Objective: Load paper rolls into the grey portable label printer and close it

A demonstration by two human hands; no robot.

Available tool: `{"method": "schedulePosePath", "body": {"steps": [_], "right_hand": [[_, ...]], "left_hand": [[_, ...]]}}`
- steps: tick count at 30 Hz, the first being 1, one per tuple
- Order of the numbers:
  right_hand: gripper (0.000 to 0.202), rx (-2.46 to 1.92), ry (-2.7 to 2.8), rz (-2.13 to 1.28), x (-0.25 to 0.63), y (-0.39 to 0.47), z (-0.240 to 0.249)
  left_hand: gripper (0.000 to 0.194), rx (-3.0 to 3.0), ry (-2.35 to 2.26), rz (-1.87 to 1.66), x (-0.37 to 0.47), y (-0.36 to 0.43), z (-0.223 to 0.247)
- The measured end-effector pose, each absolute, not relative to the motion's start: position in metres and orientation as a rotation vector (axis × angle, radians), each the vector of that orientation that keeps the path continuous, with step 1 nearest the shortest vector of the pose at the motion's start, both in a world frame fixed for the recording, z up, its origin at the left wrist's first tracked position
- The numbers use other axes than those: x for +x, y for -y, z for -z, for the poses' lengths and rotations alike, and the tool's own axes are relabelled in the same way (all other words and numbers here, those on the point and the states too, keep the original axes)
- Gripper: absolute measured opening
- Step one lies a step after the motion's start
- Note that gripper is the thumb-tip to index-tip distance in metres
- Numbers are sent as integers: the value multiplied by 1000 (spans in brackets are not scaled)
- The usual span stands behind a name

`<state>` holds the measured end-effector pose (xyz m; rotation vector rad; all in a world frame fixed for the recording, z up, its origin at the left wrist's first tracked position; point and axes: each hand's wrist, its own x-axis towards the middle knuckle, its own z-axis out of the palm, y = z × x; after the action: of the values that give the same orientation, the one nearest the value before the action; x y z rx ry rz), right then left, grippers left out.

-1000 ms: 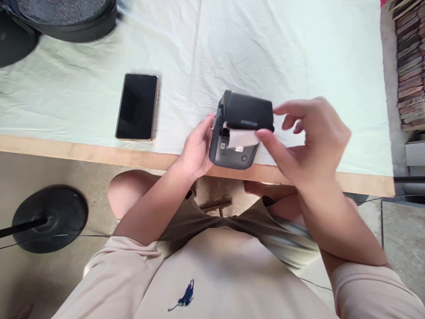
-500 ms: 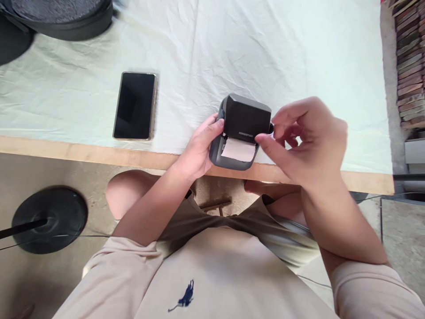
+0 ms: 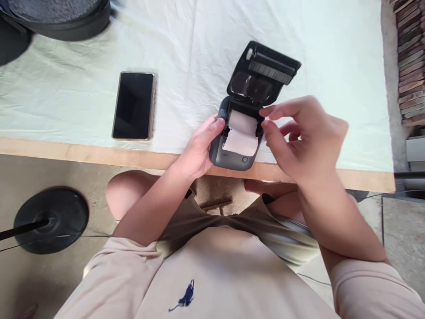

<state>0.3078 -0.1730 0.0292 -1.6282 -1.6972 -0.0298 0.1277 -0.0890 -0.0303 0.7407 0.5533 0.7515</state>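
Note:
A dark grey label printer [image 3: 232, 162] is gripped on its left side by my left hand [image 3: 202, 144], thumb along the upper edge. Its black lid [image 3: 264, 73] stands raised, showing a roller and a ribbed strip inside. A white paper roll [image 3: 243, 122] sits in the bay, and its loose end [image 3: 241, 142] lies over the front of the body. My right hand [image 3: 303, 135] is at the printer's right edge, thumb and index finger apart beside the bay, with nothing visible between them. Its other fingers are curled and partly hidden.
A smartphone [image 3: 133, 106] lies dark on the pale tablecloth [image 3: 179, 57] to the left. Black round gear [image 3: 63, 20] occupies the far left corner. The table's wooden front edge [image 3: 146, 158] runs before my knees. On the floor stands a round black base [image 3: 51, 219].
The printer's lid has swung up from shut to open, uncovering the paper roll. My right hand stays at the right side, its fingertips slightly shifted; my left hand keeps its hold.

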Motion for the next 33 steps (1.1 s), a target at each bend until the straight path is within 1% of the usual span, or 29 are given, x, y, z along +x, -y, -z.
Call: {"method": "schedulePosePath", "body": {"steps": [3, 7, 10, 13, 17, 19, 21, 23, 25, 29, 31, 33], "right_hand": [[14, -1790, 1859, 86, 311, 171, -28], [35, -1938, 2002, 85, 310, 170, -26], [44, -1970, 2003, 107, 307, 172, -27], [42, -1879, 1953, 15, 307, 176, -33], [40, -1601, 1692, -363, 326, 180, -41], [36, -1478, 1471, -487, 347, 177, -39], [26, -1428, 1280, -587, 369, 172, -34], [24, -1441, 1167, -656, 385, 167, -27], [27, -1515, 1062, -588, 393, 166, -19], [46, -1506, 951, -465, 399, 168, 1], [45, -1564, 1057, -397, 407, 170, 12], [37, -1727, 1239, -306, 418, 171, 23]], "left_hand": [[30, 758, -508, -716, 126, 90, 29], [37, 828, -527, -692, 124, 92, 29], [46, 855, -525, -675, 123, 93, 30], [46, 829, -543, -674, 124, 93, 30], [35, 742, -554, -723, 127, 91, 30], [31, 705, -547, -731, 128, 88, 31], [24, 668, -534, -740, 129, 86, 31], [19, 617, -537, -763, 129, 85, 30], [21, 565, -554, -781, 129, 84, 27], [33, 533, -526, -784, 131, 84, 23], [37, 546, -498, -783, 132, 84, 23], [37, 554, -505, -797, 133, 83, 24]]}}
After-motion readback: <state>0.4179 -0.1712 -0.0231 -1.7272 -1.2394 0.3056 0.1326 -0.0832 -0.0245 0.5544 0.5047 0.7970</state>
